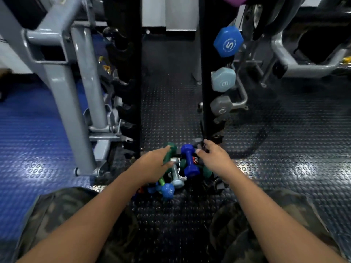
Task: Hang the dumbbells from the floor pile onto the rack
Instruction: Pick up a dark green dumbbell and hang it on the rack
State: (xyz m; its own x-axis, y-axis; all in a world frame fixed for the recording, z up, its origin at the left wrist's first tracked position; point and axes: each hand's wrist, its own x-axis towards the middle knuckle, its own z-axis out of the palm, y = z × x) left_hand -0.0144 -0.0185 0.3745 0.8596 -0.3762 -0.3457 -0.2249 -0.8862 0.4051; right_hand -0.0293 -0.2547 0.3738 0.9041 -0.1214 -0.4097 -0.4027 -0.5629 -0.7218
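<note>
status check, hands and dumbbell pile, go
Left hand grips green dumbbell. Right hand open by dark blue dumbbell. Rack ahead, nothing blocking.

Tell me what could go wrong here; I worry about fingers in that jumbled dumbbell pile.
1. The left hand grips a green dumbbell lying against others in the floor pile; pulling it out may let the dark blue dumbbell roll onto fingers.
2. The right hand reaches down by the rack base, where a shifting weight might pinch it.
3. Knocking the rack could disturb the hung blue 5 dumbbell.
</note>
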